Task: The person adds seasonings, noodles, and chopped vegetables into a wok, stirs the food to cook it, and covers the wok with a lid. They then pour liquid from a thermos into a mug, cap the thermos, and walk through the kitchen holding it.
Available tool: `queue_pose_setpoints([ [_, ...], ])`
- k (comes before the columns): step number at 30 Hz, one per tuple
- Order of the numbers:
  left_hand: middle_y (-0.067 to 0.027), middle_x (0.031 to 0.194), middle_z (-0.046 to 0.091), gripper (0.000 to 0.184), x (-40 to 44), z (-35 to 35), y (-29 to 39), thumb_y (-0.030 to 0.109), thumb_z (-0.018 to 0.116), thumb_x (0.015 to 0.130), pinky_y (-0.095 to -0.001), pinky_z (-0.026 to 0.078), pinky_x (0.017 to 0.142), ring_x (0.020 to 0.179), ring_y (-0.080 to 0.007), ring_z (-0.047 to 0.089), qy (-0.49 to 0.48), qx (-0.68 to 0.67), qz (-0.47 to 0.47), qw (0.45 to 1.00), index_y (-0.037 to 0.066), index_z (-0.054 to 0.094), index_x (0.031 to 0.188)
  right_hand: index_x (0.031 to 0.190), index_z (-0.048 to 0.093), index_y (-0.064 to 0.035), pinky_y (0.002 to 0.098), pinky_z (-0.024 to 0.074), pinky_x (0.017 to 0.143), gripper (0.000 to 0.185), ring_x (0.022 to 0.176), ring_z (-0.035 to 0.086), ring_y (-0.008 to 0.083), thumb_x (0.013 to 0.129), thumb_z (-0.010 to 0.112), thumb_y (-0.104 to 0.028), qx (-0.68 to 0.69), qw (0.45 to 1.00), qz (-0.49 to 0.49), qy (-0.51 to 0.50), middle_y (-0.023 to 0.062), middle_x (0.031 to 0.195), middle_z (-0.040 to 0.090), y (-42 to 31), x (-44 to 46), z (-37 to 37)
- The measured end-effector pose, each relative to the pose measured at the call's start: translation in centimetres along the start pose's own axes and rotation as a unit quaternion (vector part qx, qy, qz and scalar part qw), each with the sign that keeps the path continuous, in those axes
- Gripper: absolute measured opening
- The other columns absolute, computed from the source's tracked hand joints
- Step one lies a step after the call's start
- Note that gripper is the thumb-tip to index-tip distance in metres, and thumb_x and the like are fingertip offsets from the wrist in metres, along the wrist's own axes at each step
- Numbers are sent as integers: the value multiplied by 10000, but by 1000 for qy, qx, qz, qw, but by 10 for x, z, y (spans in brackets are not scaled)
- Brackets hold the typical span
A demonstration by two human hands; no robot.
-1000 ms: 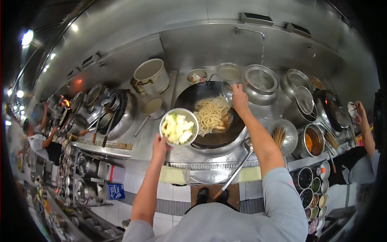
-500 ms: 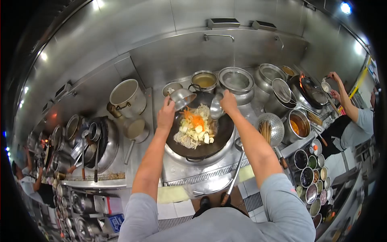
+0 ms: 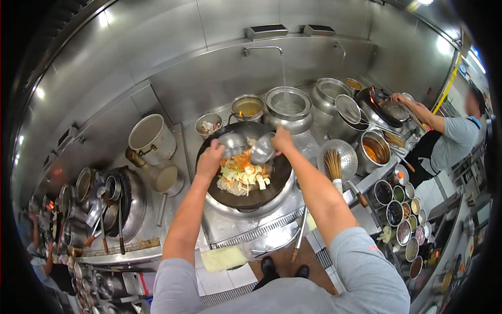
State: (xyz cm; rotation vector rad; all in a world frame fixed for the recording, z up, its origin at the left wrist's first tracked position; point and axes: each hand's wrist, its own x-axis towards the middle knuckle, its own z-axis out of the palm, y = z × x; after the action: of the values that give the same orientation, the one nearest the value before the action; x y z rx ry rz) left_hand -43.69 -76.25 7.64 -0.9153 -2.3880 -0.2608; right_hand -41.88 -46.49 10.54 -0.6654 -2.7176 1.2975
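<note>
My left hand (image 3: pixel 210 157) is closed on a metal bowl (image 3: pixel 233 144), tipped over the black wok (image 3: pixel 277 183). Opposite it, my right hand (image 3: pixel 283 140) grips a second metal bowl (image 3: pixel 262 148), also tilted, its rim near the first. Below the bowls, pale and yellowish pieces with orange shreds (image 3: pixel 241 172) lie on top of noodles (image 3: pixel 230 187) in the wok. The bowls hide part of the food behind them.
Behind the wok are a small bowl of food (image 3: pixel 208 124), a pot of liquid (image 3: pixel 248 107) and a pot under running water (image 3: pixel 288 102). A perforated skimmer (image 3: pixel 345 153) and bamboo brush (image 3: pixel 333 164) lie right. A saucepan (image 3: pixel 165 179) sits left; a co-worker (image 3: pixel 455 137) stands far right.
The bowl in my left hand went from upright and full to tipped over the wok, and its pieces now lie on the noodles. Both bowls have come closer together. The view has shifted.
</note>
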Motion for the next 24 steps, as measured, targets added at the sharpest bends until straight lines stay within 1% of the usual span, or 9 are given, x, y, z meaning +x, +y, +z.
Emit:
queue_pose_setpoints([
  [3,-126,1153,544,119,-3,-22,7,41,564,843,-456,567,647,784,-321,664,52,10,-37,998,102,523,936,1186,480,19,451,623,557,357,853,684,454,839,561,-1,-74,990,-83,83,311,1114,616,27,5,12],
  [4,-131,1176,541,106,-9,-21,12,35,547,863,-501,553,673,801,-373,652,22,7,3,1000,90,525,950,1165,470,14,523,585,740,321,961,647,474,852,536,-5,98,995,0,-25,319,1111,594,-10,-45,-26],
  [5,-131,1176,541,106,-13,-23,15,35,547,863,-501,553,673,801,-373,652,19,3,7,1000,90,525,950,1165,470,14,523,585,740,321,961,647,474,852,536,-5,99,995,6,-23,319,1111,594,8,-41,-23],
  [9,-167,1081,550,145,-17,-34,10,15,582,852,-433,585,621,736,-354,650,132,-37,-99,986,44,518,979,1103,465,4,550,501,857,267,967,609,507,848,540,-25,-89,965,-140,204,311,1121,582,64,-61,-37],
  [11,-134,968,522,110,-17,-15,10,-1,563,873,-350,598,552,690,-263,641,98,-369,-400,833,9,511,970,1064,488,0,557,494,868,249,962,612,497,832,567,-44,-38,937,-196,288,293,1071,615,90,-83,-70],
  [12,-84,909,478,69,-15,-25,30,5,536,902,-303,596,522,684,-201,614,109,-498,-433,744,-2,503,962,1064,488,0,557,494,868,249,962,612,497,832,567,-44,-40,935,-197,292,293,1071,615,105,-96,-90],
  [15,-77,907,482,90,-17,-11,75,4,542,895,-289,601,536,673,-182,600,122,-595,-436,664,10,493,970,1024,505,-16,503,559,748,247,856,668,420,809,612,-72,-2,956,-107,272,231,942,644,156,-145,-145],
  [18,-90,895,529,129,-12,-14,162,10,529,895,-305,603,543,685,-191,624,70,-628,-401,663,10,475,1013,968,515,-33,379,555,468,212,614,649,197,808,641,-92,284,940,-47,185,69,790,628,241,-204,-188],
  [24,-94,876,561,88,-14,-13,416,88,556,918,-305,555,537,647,-195,587,-175,-743,-332,554,54,477,935,992,580,-78,249,377,468,155,633,530,77,873,667,-126,386,901,-28,195,-3,774,592,406,-418,-289],
])
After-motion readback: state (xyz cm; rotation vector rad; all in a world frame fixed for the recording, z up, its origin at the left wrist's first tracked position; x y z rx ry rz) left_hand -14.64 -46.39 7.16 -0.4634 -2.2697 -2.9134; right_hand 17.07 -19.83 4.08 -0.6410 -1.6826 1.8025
